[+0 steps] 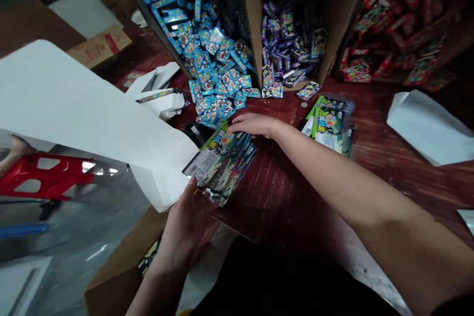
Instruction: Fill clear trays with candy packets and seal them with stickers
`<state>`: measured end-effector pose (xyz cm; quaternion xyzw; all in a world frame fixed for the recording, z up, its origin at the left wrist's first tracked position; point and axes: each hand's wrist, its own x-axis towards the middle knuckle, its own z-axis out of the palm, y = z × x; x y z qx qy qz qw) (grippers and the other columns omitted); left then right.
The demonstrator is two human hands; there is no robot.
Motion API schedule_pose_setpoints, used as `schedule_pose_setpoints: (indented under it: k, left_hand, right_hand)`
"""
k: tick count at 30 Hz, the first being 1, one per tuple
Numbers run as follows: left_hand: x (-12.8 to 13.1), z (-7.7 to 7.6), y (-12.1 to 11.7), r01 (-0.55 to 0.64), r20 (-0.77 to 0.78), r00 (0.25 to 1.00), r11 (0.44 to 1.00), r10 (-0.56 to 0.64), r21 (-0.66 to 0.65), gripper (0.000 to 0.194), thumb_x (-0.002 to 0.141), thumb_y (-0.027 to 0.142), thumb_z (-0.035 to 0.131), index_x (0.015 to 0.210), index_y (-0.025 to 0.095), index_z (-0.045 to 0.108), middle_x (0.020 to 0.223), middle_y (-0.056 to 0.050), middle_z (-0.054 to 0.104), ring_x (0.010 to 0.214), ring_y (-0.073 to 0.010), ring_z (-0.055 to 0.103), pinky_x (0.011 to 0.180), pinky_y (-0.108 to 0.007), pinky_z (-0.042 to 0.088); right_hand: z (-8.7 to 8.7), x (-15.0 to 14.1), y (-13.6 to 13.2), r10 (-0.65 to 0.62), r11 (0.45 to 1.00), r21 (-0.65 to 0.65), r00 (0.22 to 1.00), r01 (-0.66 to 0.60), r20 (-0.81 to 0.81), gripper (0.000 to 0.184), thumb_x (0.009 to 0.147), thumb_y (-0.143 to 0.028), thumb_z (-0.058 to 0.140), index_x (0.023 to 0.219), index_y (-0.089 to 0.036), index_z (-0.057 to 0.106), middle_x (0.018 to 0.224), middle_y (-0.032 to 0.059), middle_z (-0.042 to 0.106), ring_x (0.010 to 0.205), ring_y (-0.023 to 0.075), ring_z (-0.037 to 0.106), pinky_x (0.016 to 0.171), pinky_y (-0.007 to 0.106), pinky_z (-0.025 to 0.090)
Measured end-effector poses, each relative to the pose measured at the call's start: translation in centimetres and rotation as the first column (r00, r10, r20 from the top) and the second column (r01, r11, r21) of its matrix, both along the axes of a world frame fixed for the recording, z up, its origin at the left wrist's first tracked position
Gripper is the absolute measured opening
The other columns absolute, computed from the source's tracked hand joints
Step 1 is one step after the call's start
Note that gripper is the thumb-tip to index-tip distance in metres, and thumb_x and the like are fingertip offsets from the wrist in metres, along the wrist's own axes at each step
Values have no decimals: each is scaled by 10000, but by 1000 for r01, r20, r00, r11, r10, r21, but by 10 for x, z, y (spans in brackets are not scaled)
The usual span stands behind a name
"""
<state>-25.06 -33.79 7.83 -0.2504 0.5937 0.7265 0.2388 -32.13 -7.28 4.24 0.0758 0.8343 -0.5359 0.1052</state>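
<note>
My left hand (188, 217) grips the near end of a stack of flat green printed packets (220, 160), fingers closed round its lower edge at the corner of the dark red table (281, 192). My right hand (252, 124) rests on the far end of the same stack, fingers curled over its top edge. A second pile of the same green packets (329, 123) lies on the table to the right of my right hand.
Cardboard bins hold small blue packs (211, 59), purple packs (285, 49) and red packs (392, 19). A large white sheet (74, 103) lies left, another white sheet (425, 126) right. A brown carton (122, 266) stands below the table edge. A red stool (44, 175) is far left.
</note>
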Motion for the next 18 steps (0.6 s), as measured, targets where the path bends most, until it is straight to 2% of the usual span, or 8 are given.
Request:
schedule_pose_setpoints:
  k: [5, 11, 13, 15, 18]
  left_hand:
    - [-2, 3, 6, 18, 38, 999, 998, -15, -63, 122, 945, 252, 596, 1029, 177, 643, 838, -39, 656, 646, -152, 658, 588, -277, 585]
    - [-8, -3, 3, 59, 33, 998, 992, -55, -113, 152, 975, 226, 535, 1073, 159, 629, 898, -57, 656, 619, -127, 630, 555, -259, 577]
    - [-9, -1, 1, 88, 35, 996, 987, -84, -131, 167, 984, 230, 513, 1062, 142, 631, 899, -74, 660, 628, -141, 639, 572, -281, 592]
    - [-4, 9, 0, 109, 27, 994, 983, -106, -147, 164, 978, 229, 520, 1048, 137, 638, 886, -78, 668, 641, -154, 652, 602, -299, 606]
    - [16, 29, -2, 121, 23, 993, 987, -119, -107, 190, 942, 228, 559, 1090, 165, 659, 918, -86, 701, 716, -188, 689, 651, -322, 622]
  right_hand:
    - [-1, 6, -1, 64, 992, -112, 998, -62, 19, 429, 889, -580, 631, 1069, -201, 723, 1062, 64, 703, 864, 185, 600, 699, 296, 487]
    - [-2, 13, -1, 109, 981, -162, 994, -104, 24, 474, 960, -583, 513, 1105, -178, 713, 1151, 92, 701, 902, 195, 630, 726, 312, 522]
    - [2, 13, -2, 96, 985, -147, 995, -91, 27, 453, 954, -562, 528, 1085, -168, 711, 1113, 96, 710, 887, 197, 636, 719, 316, 526]
    - [13, 19, -2, 70, 992, -104, 997, -67, 28, 424, 954, -530, 530, 1014, -154, 715, 1002, 97, 719, 844, 203, 636, 700, 319, 519]
    - [36, 52, 6, 28, 1000, -4, 999, -28, 18, 463, 969, -519, 476, 825, -139, 699, 777, 93, 677, 753, 220, 625, 668, 336, 485]
